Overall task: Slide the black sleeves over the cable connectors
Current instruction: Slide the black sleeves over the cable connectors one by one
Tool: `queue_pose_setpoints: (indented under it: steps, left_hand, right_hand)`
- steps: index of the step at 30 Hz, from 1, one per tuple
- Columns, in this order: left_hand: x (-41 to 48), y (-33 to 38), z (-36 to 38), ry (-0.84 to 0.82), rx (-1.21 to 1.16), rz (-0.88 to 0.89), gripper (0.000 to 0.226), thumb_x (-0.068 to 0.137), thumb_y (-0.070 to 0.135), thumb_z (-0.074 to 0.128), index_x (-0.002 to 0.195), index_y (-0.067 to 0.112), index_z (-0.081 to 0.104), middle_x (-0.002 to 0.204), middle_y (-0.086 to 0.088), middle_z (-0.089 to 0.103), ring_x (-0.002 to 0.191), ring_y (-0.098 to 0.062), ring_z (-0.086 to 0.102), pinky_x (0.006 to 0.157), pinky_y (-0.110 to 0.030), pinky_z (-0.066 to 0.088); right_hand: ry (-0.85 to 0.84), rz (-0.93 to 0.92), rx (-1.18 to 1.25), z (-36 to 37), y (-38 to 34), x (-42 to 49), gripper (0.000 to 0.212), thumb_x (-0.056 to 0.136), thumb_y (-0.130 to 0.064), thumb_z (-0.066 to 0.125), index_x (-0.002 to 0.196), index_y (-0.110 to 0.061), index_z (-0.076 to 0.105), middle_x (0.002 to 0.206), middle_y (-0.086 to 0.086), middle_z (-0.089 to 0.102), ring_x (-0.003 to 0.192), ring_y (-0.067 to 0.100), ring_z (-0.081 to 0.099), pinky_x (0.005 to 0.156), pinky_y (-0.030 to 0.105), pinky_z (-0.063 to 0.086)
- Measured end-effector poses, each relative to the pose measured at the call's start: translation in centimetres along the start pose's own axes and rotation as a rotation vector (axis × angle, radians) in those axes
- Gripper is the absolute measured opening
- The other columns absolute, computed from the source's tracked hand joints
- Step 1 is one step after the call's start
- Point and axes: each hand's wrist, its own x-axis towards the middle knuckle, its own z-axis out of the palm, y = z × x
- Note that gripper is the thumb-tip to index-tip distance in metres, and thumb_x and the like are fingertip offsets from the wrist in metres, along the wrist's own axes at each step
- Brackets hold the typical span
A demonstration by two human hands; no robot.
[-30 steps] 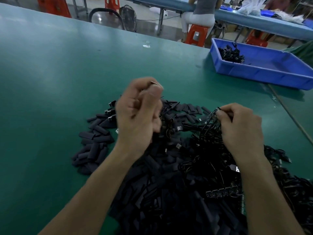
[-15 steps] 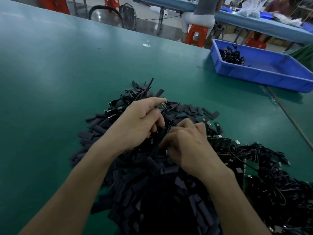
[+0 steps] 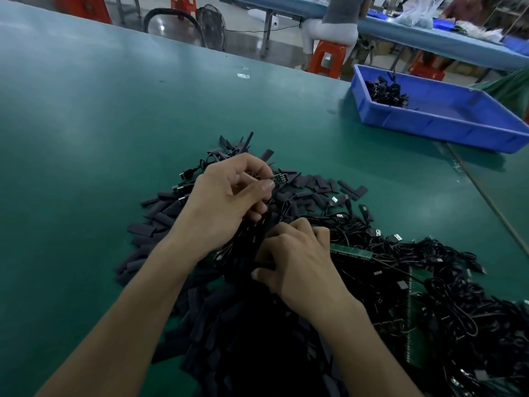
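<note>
Head view, risk first: connector (image 3: 279, 179) is showing only slightly past the thumb and forefinger of the left hand (image 3: 229, 202), so a sleeve pushed on crooked is likely to be catching on its edges. Its cable may be snagging in the tangled cables (image 3: 429, 282) to the right of both grips. Left hand is pinching the connector, other fingers curling. Right hand (image 3: 297, 259), just below, is digging curled fingers into the sleeves (image 3: 160, 213). Black on black, so I cannot tell whether it is holding one.

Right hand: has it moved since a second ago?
Yes. The right hand has shifted left, away from the blue tray, and now sits beside the left hand, which pinches a connector.
</note>
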Motion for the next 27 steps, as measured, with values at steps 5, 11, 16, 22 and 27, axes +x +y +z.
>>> queue_pose_setpoints:
  steps: [5,11,16,22,27]
  left_hand:
    - [-0.2,0.0,0.1,0.047,0.054,-0.041,0.012,0.092,0.016,0.071,0.089,0.026,0.065,0.072,0.000,0.073,0.056,-0.009,0.064,0.055,-0.019,0.052]
    - [-0.3,-0.1,0.1,0.060,0.190,-0.029,0.012,0.093,0.017,0.070,0.091,0.029,0.071,0.074,0.010,0.074,0.060,-0.004,0.066,0.058,-0.015,0.051]
    - [-0.1,-0.6,-0.4,-0.040,0.342,-0.072,0.030,0.098,0.008,0.062,0.124,0.022,0.069,0.090,0.011,0.074,0.076,0.001,0.070,0.071,-0.011,0.054]
    - [-0.2,-0.7,-0.1,-0.102,0.367,-0.068,0.031,0.100,0.009,0.058,0.127,0.020,0.067,0.088,0.010,0.075,0.075,0.000,0.070,0.069,-0.014,0.054]
    - [-0.4,-0.6,0.0,-0.124,0.381,-0.063,0.029,0.100,0.013,0.060,0.125,0.023,0.069,0.086,0.016,0.075,0.075,0.003,0.069,0.066,-0.011,0.053]
  right_hand:
    - [0.151,0.077,0.374,-0.9,1.0,0.3,0.007,0.093,-0.031,0.069,0.098,-0.030,0.073,0.093,-0.014,0.067,0.090,0.008,0.059,0.082,0.034,0.049]
    - [0.170,0.099,0.554,-2.3,2.3,0.2,0.009,0.094,-0.026,0.068,0.097,-0.031,0.075,0.080,-0.016,0.072,0.077,-0.001,0.066,0.072,0.019,0.052]
    - [0.228,0.107,0.690,-2.5,3.0,0.3,0.016,0.097,-0.022,0.063,0.090,-0.036,0.067,0.081,-0.019,0.068,0.071,0.004,0.064,0.065,0.018,0.050]
    - [0.355,0.215,0.855,-2.4,3.7,0.2,0.017,0.092,-0.020,0.070,0.100,-0.034,0.070,0.076,-0.010,0.070,0.064,0.008,0.068,0.062,0.021,0.051]
    - [0.406,0.213,0.883,-3.3,4.3,0.0,0.021,0.086,-0.018,0.078,0.102,-0.031,0.073,0.081,-0.015,0.074,0.073,0.005,0.071,0.068,0.017,0.054]
